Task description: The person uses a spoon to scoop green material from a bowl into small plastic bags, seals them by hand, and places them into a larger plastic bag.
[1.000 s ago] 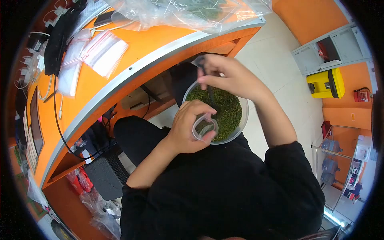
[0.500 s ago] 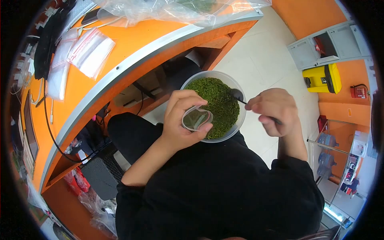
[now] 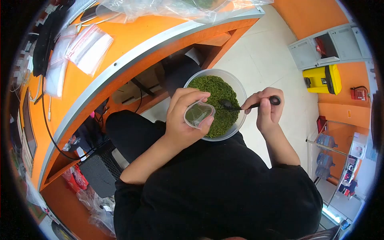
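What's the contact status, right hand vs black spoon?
Touching. The head view shows it: the thumb and fingers of the right hand grip the handle of the black spoon, with no gap visible between them.

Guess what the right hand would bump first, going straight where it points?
The right hand would probably meet the tub first, at its rim, or pass above; height is unclear.

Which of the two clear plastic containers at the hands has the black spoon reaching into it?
The larger round tub of moss-like green material, the black spoon reaching in. The smaller cup, in the left hand, has no spoon.
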Demonstrator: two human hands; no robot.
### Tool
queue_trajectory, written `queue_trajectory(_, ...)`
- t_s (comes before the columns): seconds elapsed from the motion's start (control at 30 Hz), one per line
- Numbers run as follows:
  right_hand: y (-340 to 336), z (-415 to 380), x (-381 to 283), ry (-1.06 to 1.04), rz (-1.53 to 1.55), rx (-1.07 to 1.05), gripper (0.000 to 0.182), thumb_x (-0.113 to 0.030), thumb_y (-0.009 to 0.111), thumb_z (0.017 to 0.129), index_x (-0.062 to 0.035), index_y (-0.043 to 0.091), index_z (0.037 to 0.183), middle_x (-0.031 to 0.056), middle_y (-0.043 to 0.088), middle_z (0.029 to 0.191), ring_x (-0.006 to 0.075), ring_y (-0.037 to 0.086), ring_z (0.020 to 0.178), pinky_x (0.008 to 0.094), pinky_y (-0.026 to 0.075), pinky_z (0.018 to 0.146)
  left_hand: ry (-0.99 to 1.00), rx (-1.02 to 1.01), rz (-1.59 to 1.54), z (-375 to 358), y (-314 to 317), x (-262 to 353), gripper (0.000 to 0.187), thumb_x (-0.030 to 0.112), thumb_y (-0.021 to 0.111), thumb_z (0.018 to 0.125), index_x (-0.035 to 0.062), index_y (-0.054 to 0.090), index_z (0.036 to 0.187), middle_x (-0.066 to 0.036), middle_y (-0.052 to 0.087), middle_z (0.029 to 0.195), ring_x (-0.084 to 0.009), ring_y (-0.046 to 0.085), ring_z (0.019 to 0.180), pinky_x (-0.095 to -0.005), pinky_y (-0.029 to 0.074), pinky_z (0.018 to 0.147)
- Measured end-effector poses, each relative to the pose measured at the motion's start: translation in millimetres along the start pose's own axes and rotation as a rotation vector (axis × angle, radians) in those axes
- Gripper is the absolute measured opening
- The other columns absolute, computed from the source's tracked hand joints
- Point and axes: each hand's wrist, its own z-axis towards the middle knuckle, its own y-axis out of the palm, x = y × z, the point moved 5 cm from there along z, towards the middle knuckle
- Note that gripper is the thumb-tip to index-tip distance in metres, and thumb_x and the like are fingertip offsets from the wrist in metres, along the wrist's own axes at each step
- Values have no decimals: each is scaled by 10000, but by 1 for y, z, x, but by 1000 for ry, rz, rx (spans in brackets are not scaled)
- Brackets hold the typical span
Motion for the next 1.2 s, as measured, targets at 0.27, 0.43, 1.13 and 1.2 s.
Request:
queue_trajectory(0.27,-3,-12,-7,-128,46,-29,131,-156,382,1007,-30,363,1041,210,629,728,203,604,600,302,508,557,-5,-32,127,1,3,4,429,88,717,713,45,586,1120,-117,553,1024,-235,582,909,-333,477,814)
queue_trajectory(0.43,-12,-6,20,105,117,118,150,-194,374,1016,-46,363,1042,193,620,732,219,589,588,288,497,543,-34,-11,81,-1,3,-1,420,99,712,718,43,583,1114,-122,553,1024,-234,584,907,-332,478,813)
queue_trajectory(1.13,-43,-16,65,378,539,591,208,-274,350,1033,-86,420,1088,134,606,729,182,567,544,255,470,529,-70,7,44,-3,3,-7,490,131,706,721,28,520,1162,-136,512,1071,-227,535,946,-336,448,845)
queue_trajectory(1.2,-45,-16,65,371,549,609,209,-274,348,1034,-86,421,1089,134,607,729,180,568,545,253,470,528,-64,14,29,-4,4,-8,510,144,711,719,22,507,1171,-141,506,1079,-225,527,955,-337,447,847)
